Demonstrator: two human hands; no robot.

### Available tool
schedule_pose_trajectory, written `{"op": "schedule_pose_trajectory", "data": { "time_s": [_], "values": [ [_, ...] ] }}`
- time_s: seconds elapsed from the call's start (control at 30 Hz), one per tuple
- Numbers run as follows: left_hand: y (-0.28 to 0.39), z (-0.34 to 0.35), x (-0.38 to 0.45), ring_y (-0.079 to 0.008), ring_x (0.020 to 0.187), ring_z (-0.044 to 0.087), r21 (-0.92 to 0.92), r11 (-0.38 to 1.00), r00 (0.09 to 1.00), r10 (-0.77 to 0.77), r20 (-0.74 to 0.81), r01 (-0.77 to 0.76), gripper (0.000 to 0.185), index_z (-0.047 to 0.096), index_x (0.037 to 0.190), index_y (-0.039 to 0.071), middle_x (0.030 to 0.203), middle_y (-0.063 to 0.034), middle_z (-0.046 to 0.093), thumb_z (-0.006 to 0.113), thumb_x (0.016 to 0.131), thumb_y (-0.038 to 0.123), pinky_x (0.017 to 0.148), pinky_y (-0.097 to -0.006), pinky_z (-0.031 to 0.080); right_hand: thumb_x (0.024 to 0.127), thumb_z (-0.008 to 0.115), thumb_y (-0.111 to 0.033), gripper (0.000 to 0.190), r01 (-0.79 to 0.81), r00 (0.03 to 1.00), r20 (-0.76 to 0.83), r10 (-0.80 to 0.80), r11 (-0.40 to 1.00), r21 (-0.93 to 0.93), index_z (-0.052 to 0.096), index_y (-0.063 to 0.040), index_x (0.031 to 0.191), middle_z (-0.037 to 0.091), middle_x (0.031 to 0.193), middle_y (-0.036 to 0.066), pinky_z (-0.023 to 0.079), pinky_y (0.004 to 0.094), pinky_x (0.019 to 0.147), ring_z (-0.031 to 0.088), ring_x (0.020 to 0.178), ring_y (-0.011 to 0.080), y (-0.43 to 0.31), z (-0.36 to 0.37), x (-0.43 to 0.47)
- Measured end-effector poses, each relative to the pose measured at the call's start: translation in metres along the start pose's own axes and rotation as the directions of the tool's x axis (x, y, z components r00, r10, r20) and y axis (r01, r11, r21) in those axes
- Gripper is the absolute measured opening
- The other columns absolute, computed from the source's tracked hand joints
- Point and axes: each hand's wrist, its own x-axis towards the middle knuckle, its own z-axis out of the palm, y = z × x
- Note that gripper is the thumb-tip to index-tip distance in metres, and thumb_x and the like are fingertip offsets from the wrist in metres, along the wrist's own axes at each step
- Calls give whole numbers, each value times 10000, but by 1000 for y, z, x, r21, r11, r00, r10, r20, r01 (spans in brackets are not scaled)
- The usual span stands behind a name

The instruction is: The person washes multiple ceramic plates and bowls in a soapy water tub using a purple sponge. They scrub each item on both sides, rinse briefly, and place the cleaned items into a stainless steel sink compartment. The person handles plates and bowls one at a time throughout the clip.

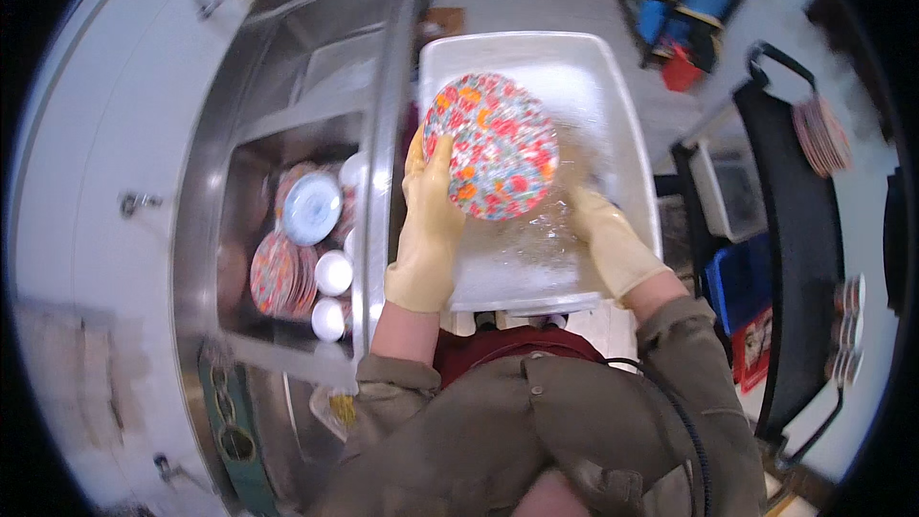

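A floral-patterned plate (495, 147) in red, orange and blue is tilted over a white plastic tub (635, 126). My left hand (433, 194), in a pale yellow rubber glove, grips the plate by its left edge, thumb on the patterned face. Cloudy, brownish water (517, 248) lies in the bottom of the tub below the plate. My right hand (603, 222), gloved the same way, reaches down inside the tub, to the right of the plate. Its fingers are blurred and partly hidden at the water, so I cannot tell whether they hold anything.
Left of the tub, a stainless steel sink (251, 136) holds a stack of floral plates (276, 273), a pale blue dish (311, 208) and several white bowls (334, 273). At right stands a black cart (790, 230) with stacked plates (820, 135) and cups (848, 330). A red bucket (679, 70) is beyond.
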Motion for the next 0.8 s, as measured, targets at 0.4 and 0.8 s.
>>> {"op": "schedule_pose_trajectory", "data": {
  "time_s": [0.4, 0.8],
  "values": [
    [-47, -295, -121, -338, 1390, 566, 575, 385, 669, -176, -722, 722, 595, 551, 1488, -5, 1502, -222, 586, 730, 923, 45, 1180, -384, 438, 914, 806, -347, 700, 102, 992, 64, -110, 987, 126, 549, 22, 1451, 688, 1324, 275, 518, 466, 1064, 676, 1206, 402, 49, 28, 43],
    [-167, -436, -238, -292, 1291, 617, 439, 87, 439, -364, -822, 894, 447, 649, 1379, 114, 1406, -106, 685, 400, 1106, 366, 1071, -398, 494, 1025, 704, -253, 640, -395, 918, 360, 164, 336, 855, 435, -61, 1574, 546, 1498, 223, 514, 480, 1107, 528, 1401, 355, 1, -2, 51]
  ]
}}
